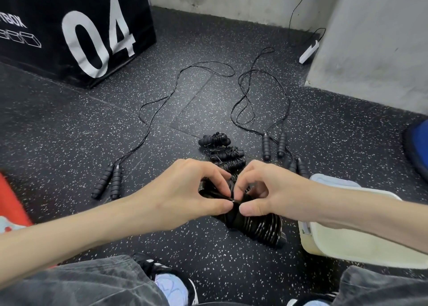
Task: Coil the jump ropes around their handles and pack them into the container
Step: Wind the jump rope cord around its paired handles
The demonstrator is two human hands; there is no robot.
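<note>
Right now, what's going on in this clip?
A person crouched on the gym floor works both hands, left hand and right hand, on a jump rope, wrapping its cord around the handles. Three coiled ropes lie just beyond. Other uncoiled ropes remain spread out. The white container sits to the right, apparently empty.

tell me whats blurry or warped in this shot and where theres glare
Head view: wide-angle bending curves the box and wall edges; the hands and held rope are slightly soft; glints streak the rope's coils; lighting is flat, shadows faint.
</note>
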